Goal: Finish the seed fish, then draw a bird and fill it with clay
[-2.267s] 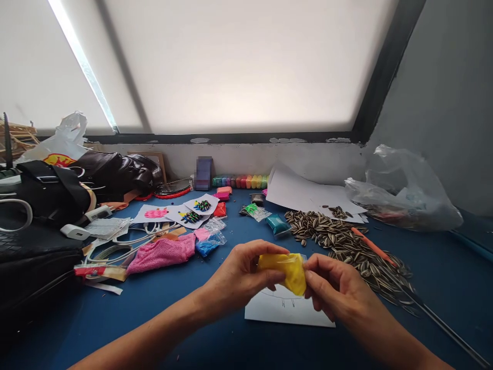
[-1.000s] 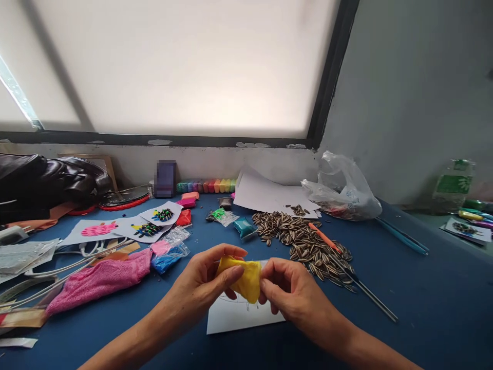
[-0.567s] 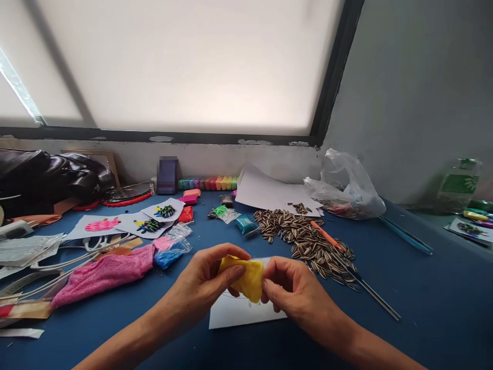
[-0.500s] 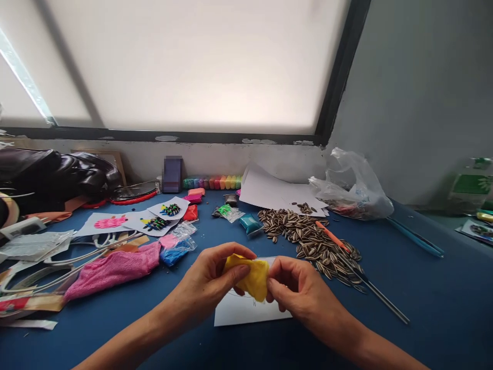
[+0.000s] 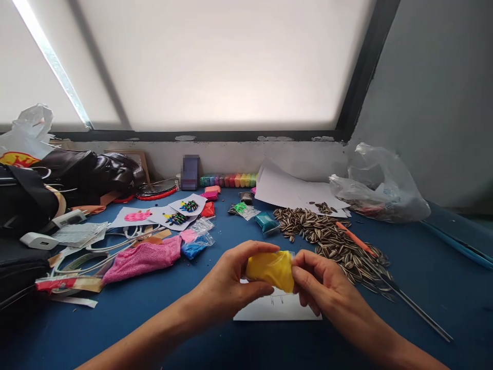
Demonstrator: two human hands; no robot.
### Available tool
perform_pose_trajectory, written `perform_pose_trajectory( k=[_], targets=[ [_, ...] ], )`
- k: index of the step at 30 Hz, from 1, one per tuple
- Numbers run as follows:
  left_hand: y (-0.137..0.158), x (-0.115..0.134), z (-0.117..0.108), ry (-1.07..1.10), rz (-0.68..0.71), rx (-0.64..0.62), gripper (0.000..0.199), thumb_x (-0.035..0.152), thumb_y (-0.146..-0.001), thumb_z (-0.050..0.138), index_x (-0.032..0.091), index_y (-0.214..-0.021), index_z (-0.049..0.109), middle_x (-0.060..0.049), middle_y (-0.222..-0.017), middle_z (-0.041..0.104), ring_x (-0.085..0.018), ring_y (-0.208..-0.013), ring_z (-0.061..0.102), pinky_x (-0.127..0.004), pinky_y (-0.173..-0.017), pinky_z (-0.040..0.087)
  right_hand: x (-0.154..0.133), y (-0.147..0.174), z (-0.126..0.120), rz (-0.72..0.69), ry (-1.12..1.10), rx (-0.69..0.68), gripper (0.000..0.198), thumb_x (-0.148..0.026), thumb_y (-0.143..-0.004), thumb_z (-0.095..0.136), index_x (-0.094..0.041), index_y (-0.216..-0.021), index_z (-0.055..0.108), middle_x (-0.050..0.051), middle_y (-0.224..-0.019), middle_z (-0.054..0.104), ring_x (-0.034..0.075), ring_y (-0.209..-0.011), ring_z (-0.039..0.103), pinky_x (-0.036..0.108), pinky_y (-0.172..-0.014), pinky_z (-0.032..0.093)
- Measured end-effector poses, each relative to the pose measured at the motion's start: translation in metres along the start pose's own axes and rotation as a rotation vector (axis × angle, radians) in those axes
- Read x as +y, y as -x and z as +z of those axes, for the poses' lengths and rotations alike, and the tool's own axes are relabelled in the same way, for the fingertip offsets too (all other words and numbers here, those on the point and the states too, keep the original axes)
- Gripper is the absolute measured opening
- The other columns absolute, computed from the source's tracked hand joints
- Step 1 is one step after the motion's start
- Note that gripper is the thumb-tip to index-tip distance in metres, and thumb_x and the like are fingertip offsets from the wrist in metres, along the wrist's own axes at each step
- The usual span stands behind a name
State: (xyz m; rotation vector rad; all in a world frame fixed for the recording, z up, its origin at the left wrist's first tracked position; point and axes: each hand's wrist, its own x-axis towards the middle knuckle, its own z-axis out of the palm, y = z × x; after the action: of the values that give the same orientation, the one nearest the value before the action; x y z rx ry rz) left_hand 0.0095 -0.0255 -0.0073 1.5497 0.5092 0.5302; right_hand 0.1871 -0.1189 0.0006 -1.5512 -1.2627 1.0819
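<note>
The yellow packet [image 5: 271,270] was up in the air between both hands, over the sheet of paper [image 5: 277,312] with its partly hidden pencil lines; the right hand's [image 5: 327,282] grip was a tight pinch of thumb and fingers on the packet's right end; the left hand's [image 5: 227,275] grip curled about the other end, forefinger along the top edge and thumb stretched at the lower edge, though how hard that thumb pressed could not be told.

The clear wrapper looked thin and slick; a hard pull at the pinched end could have split it abruptly, letting the soft-looking filling bulge out or smear on the fingers; if the left hold was as slack as it looked, the packet could have swung or slipped onto the paper and marked the drawing.

On the blue counter [image 5: 154,318], the striped seeds [image 5: 308,226] lay heaped just beyond the right hand, with an orange stick [image 5: 356,240] across them and a metal tool [image 5: 423,313] reaching out toward the right forearm; a careless sweep of that arm could have knocked the tool and scattered seeds; the teal packet [image 5: 266,222] sat beside the heap.
</note>
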Motion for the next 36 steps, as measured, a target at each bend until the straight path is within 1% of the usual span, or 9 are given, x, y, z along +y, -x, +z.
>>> perform_pose_trajectory(
  k=[5,11,19,22,25,28,30,33,36],
  targets=[
    [0.0,0.003,0.001,-0.051,-0.019,0.065,0.044,0.023,-0.072,0.072,0.014,-0.114,0.065,-0.003,-0.086,0.066,-0.012,-0.067,0.057,-0.025,-0.06,0.047,0.002,-0.001,-0.001,-0.009,0.007,-0.017,0.036,-0.055,-0.088,0.054,-0.021,-0.079,0.056,-0.005,-0.06,0.05,0.007,-0.046,0.036,0.021,-0.042,0.031],
    [-0.003,0.005,-0.001,0.09,-0.037,0.043,0.037,0.028,-0.072,0.076,0.011,-0.103,0.067,-0.003,-0.081,0.067,-0.014,-0.071,0.06,-0.027,-0.067,0.051,0.002,-0.003,-0.001,-0.021,0.015,-0.025,0.039,-0.058,-0.087,0.055,-0.02,-0.081,0.058,-0.005,-0.062,0.053,0.008,-0.047,0.039,0.022,-0.044,0.034],
    [-0.007,-0.005,-0.006,0.177,-0.046,-0.029,0.047,0.041,-0.074,0.08,0.012,-0.108,0.067,-0.007,-0.091,0.07,-0.015,-0.075,0.063,-0.03,-0.072,0.053,0.006,-0.006,-0.002,0.003,0.025,-0.008,0.041,-0.06,-0.087,0.053,-0.02,-0.085,0.059,-0.005,-0.057,0.054,0.008,-0.045,0.041,0.022,-0.045,0.037],
    [-0.008,-0.003,-0.011,0.11,-0.029,0.042,0.047,0.048,-0.082,0.071,0.011,-0.111,0.066,-0.009,-0.092,0.07,-0.017,-0.077,0.065,-0.031,-0.072,0.054,0.007,-0.007,-0.002,-0.015,-0.012,0.002,0.042,-0.059,-0.089,0.049,-0.019,-0.094,0.059,0.0,-0.074,0.063,0.01,-0.051,0.051,0.022,-0.045,0.041],
    [-0.012,-0.005,-0.021,0.033,-0.008,0.189,0.049,0.046,-0.084,0.068,0.012,-0.119,0.061,-0.01,-0.103,0.07,-0.018,-0.085,0.066,-0.033,-0.08,0.053,0.008,-0.007,-0.002,-0.035,0.007,0.031,0.036,-0.051,-0.092,0.047,-0.019,-0.104,0.059,0.006,-0.096,0.068,0.012,-0.06,0.058,0.022,-0.045,0.044],
    [-0.017,-0.013,-0.032,-0.116,0.02,0.287,0.05,0.041,-0.086,0.062,0.016,-0.129,0.056,-0.009,-0.114,0.067,-0.021,-0.101,0.064,-0.036,-0.09,0.051,0.009,-0.005,-0.001,-0.118,0.228,0.041,0.025,-0.036,-0.095,0.043,-0.02,-0.102,0.061,0.005,-0.09,0.069,0.012,-0.059,0.059,0.023,-0.045,0.043],
    [-0.021,-0.019,-0.037,-0.358,0.049,0.329,0.044,0.041,-0.092,0.049,0.015,-0.127,0.058,-0.009,-0.111,0.068,-0.021,-0.097,0.064,-0.035,-0.085,0.053,0.012,-0.004,0.0,-0.237,0.407,0.053,0.022,-0.028,-0.095,0.041,-0.021,-0.097,0.061,0.003,-0.083,0.07,0.013,-0.056,0.058,0.025,-0.045,0.042],
    [-0.024,-0.029,-0.042,-0.501,0.068,0.38,0.039,0.039,-0.091,0.05,0.015,-0.119,0.062,-0.006,-0.093,0.068,-0.02,-0.083,0.062,-0.035,-0.078,0.052,0.017,-0.004,0.001,-0.379,0.556,0.069,0.019,-0.022,-0.094,0.042,-0.022,-0.093,0.061,0.004,-0.082,0.069,0.015,-0.056,0.058,0.028,-0.05,0.042],
    [-0.026,-0.035,-0.047,-0.622,0.119,0.417,0.029,0.037,-0.091,0.051,0.016,-0.103,0.066,-0.007,-0.097,0.065,-0.021,-0.088,0.06,-0.038,-0.084,0.05,0.021,-0.003,0.002,-0.459,0.627,0.066,0.019,-0.018,-0.094,0.042,-0.023,-0.095,0.06,0.005,-0.088,0.07,0.018,-0.067,0.063,0.031,-0.061,0.046]
  ],
)
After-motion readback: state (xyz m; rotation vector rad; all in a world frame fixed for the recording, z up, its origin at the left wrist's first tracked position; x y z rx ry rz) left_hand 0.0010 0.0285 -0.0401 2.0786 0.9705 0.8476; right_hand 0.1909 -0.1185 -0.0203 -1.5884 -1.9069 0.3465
